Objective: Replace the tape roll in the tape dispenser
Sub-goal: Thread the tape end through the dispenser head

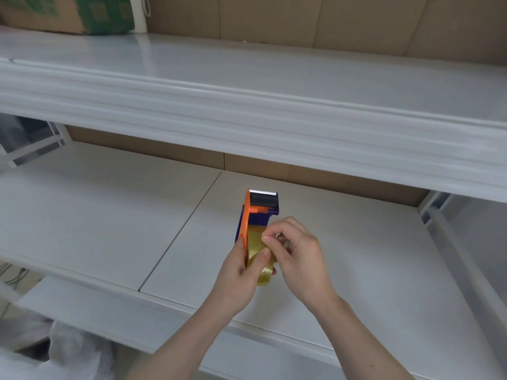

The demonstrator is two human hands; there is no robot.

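An orange and dark blue tape dispenser point(259, 208) is held above the white lower shelf point(370, 256), its toothed cutter pointing away from me. A yellowish clear tape roll point(258, 250) sits in the dispenser. My left hand point(238, 275) grips the dispenser and roll from the left, thumb pressed on the roll's face. My right hand point(297, 256) is at the roll's right side, thumb and forefinger pinched together at the tape's surface. Whether a loose tape end is between those fingers is not visible.
A white upper shelf point(247, 111) juts out above and behind the hands. A green and brown cardboard box point(82, 12) stands on it at the far left. Brown cardboard panels back the shelves. White plastic bags point(55, 349) lie below at the left.
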